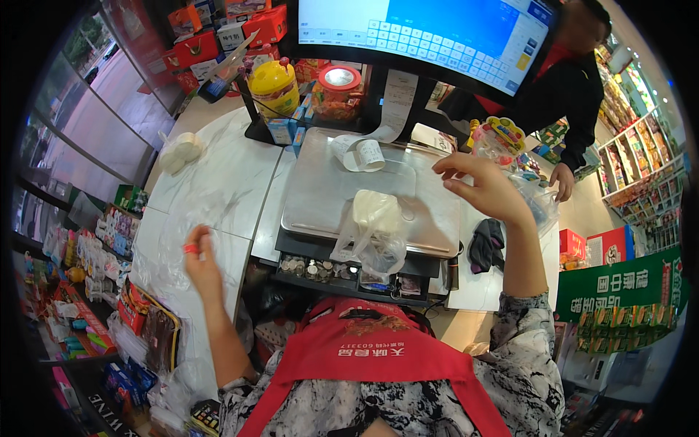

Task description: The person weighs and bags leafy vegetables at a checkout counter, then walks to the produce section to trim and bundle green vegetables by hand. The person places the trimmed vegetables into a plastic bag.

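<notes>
My right hand (483,188) is raised over the right side of a flat metal weighing scale (322,191), its fingers bent and nothing in its grip. On the scale's near edge sits a clear plastic bag holding a pale block-like item (377,210); the bag's loose end hangs over an open cash drawer (344,287) with coins and notes. My left hand (202,262), with a red ring on one finger, is at the left beside thin clear plastic bags (175,248) on the white marbled counter (235,158). Its fingers curl loosely and I see nothing held.
A curled paper receipt strip (371,155) lies on the scale's back edge, below a lit touchscreen (426,41). Candy jars (273,87) stand behind. Another bag of pale items (181,153) rests far left. A person (573,98) stands across the counter; a dark cloth item (487,246) lies right.
</notes>
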Demonstrator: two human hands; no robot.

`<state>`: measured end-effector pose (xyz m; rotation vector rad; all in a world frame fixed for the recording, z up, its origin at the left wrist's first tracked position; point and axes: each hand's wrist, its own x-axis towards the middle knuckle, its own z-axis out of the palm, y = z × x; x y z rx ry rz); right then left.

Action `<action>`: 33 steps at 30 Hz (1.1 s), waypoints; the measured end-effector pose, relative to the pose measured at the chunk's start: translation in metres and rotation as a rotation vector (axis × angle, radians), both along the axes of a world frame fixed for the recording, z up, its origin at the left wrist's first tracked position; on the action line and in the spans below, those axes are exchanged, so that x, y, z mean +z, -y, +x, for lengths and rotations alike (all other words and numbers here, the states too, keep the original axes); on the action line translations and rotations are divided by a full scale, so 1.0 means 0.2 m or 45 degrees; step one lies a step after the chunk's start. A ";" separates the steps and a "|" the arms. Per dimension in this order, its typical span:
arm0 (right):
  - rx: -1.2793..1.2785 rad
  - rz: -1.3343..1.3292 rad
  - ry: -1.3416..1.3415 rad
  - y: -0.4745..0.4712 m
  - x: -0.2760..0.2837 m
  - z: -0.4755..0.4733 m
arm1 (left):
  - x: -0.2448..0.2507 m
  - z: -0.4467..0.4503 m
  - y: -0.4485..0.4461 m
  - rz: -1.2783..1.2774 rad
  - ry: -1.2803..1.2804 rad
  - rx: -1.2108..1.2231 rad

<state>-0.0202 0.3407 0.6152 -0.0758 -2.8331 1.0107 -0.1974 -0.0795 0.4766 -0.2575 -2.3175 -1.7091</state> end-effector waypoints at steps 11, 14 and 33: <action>-0.423 0.915 -1.046 -0.02 0.21 -0.33 | 0.20 0.19 -0.39 0.009 -0.068 -0.450; -0.463 1.054 -1.060 -0.06 0.24 -0.42 | 0.18 0.23 -0.36 0.059 -0.027 -0.473; 0.390 -0.022 -0.283 0.25 0.17 -0.10 | 0.34 0.37 -0.37 -0.323 -0.155 -0.997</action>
